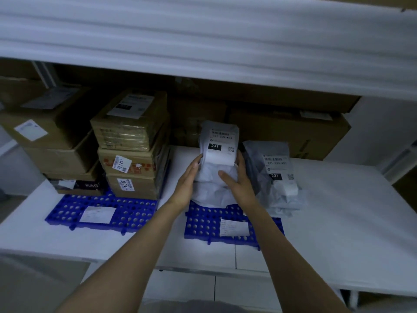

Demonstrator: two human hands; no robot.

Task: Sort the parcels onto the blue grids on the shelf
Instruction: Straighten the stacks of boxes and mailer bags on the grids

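Observation:
A white plastic parcel bag [217,141] labelled 231 stands upright on the right blue grid [203,224]. My left hand [188,179] presses its left side and my right hand [237,177] grips its front and right side. A second grey bag [274,175], also labelled 231, leans just to the right, partly on the same grid. The left blue grid [126,213] carries a stack of taped cardboard boxes [133,143] at its back. Each grid has a white paper slip lying on its front part.
Larger cardboard boxes [52,132] are stacked at the far left and more brown boxes [291,129] line the back of the white shelf [349,222]. An upper shelf board [203,41] hangs low overhead. The shelf's front edge is near my elbows.

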